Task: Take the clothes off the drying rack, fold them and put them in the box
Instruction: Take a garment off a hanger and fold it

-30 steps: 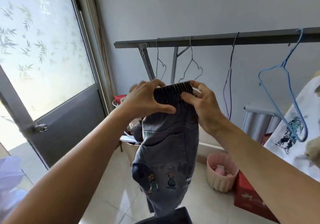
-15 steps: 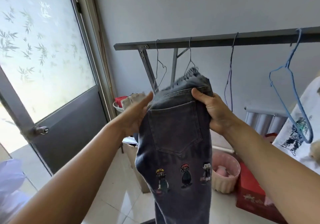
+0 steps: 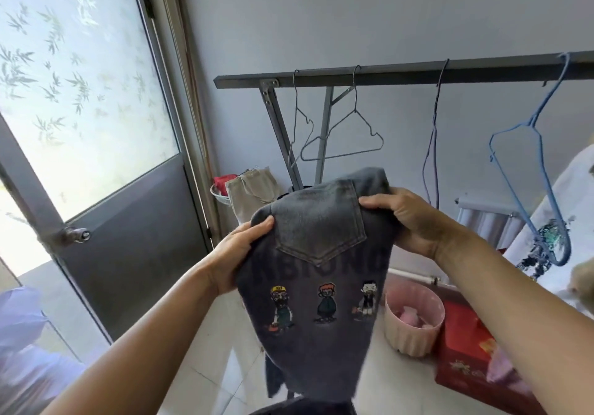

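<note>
Item: dark grey jeans, off the rack, held mid-air at chest height, legs hanging toward the floor; back pocket and three cartoon figures facing the camera. Step judged: folding, waistband end tipped away. Next move likely calls for doubling the legs up.
Left hand: curled round the left edge, thumb on top.
Right hand: gripping the right edge.
Beyond: drying rack with bare hangers; red box on floor, right.

Viewpoint: the single head camera sat at the person's head.
Direction: it looked forward and slightly down, past both forearms toward the drying rack and wall.
Nearness: jeans filled the close foreground.
</note>
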